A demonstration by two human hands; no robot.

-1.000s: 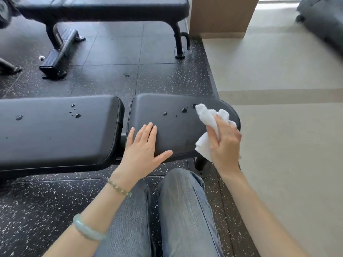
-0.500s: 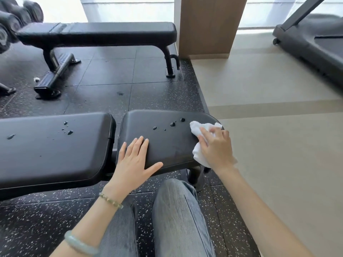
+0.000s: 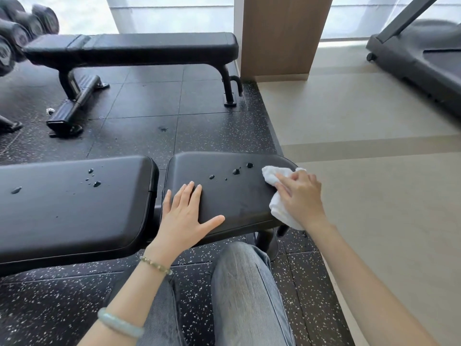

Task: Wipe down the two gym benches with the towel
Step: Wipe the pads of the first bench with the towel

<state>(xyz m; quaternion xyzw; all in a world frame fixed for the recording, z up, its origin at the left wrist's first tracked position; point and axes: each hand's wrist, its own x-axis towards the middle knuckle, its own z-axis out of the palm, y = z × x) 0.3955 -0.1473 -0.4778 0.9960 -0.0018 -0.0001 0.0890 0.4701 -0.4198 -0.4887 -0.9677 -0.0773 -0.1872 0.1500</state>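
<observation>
The near black bench (image 3: 74,211) runs across in front of me, with its seat pad (image 3: 232,196) on the right. Water drops (image 3: 235,171) dot both pads. My right hand (image 3: 300,198) presses a white towel (image 3: 277,193) flat against the seat pad's right end, fingers straight over the cloth. My left hand (image 3: 185,216) lies flat on the seat pad's near left part, fingers spread. The second black bench (image 3: 139,47) stands farther back on the rubber floor.
Dumbbells (image 3: 22,31) sit on a rack at the far left. A wooden pillar (image 3: 284,36) stands behind the far bench's right end. A treadmill (image 3: 421,58) occupies the beige floor at the upper right. My jeans-clad knees (image 3: 244,290) are just below the near bench.
My right hand has lowered the towel from a raised grip onto the seat pad's right end and now presses it flat. The view has tilted upward. My left hand has stayed in place.
</observation>
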